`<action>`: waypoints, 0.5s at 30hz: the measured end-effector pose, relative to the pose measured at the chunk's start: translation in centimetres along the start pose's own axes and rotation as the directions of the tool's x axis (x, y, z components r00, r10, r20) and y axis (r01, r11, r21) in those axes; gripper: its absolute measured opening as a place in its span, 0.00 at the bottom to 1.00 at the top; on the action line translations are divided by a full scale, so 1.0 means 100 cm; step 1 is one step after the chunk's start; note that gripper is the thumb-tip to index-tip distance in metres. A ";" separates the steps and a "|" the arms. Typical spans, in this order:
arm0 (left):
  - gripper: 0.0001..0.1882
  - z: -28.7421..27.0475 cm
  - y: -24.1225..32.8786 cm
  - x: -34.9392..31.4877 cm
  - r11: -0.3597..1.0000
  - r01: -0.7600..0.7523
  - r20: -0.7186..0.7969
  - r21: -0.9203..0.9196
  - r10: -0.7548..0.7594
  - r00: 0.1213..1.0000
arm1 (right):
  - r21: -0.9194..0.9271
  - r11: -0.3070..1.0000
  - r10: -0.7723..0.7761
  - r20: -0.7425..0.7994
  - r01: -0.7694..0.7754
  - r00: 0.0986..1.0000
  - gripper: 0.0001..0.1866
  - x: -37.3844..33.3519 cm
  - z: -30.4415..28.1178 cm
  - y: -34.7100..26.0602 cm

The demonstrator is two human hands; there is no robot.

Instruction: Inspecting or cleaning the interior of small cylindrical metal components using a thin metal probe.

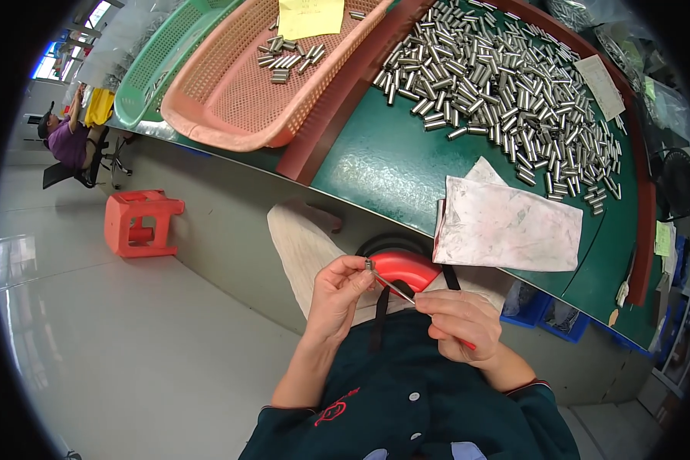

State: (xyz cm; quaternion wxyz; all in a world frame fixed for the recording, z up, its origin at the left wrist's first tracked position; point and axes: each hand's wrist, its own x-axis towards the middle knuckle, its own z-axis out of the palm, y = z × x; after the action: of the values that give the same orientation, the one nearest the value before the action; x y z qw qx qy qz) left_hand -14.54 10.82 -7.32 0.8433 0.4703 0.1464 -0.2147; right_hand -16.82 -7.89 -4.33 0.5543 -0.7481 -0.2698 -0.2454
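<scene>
My left hand (336, 297) pinches a small metal cylinder (369, 264) between thumb and fingertips, above my lap. In my right hand (466, 320) is a thin metal rod tool (393, 287) with a red end showing below the fingers. Its far tip meets the cylinder at my left fingertips; whether it goes inside cannot be made out. Past my hands, a large heap of short shiny metal cylinders (506, 100) covers much of the green tabletop (353, 165). A stained white cloth (510, 226) lies folded over the table's near edge.
Left of the brown-red wooden divider (337, 100) sits a pink mesh basket (230, 126) holding several cylinders and a yellow note (310, 17). Beyond it is a green basket (142, 84). A red stool (142, 222) stands on the floor; another person (69, 142) sits far left.
</scene>
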 end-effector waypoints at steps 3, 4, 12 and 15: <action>0.06 0.002 -0.001 0.000 1.000 -0.004 -0.006 0.017 0.004 1.000 | -0.021 1.000 -0.015 -0.001 0.015 1.000 0.09 0.002 0.000 0.000; 0.06 0.003 -0.001 0.000 0.999 -0.012 -0.011 0.034 0.012 1.000 | -0.032 0.999 -0.018 0.005 0.018 1.000 0.09 0.002 0.000 0.000; 0.07 0.006 0.000 -0.001 0.995 -0.044 -0.034 0.089 0.047 0.998 | -0.046 0.999 -0.018 0.012 0.019 1.000 0.12 0.000 0.000 -0.001; 0.07 0.008 -0.001 -0.002 0.986 -0.089 -0.070 0.139 0.099 0.993 | -0.061 0.998 0.008 0.040 -0.006 0.999 0.14 -0.001 0.004 0.000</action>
State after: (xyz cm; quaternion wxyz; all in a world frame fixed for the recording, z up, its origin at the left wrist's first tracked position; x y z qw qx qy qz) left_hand -14.73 10.15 -6.88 0.8125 0.5407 0.1413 -0.1662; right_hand -16.86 -7.50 -4.47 0.5266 -0.7703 -0.2708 -0.2365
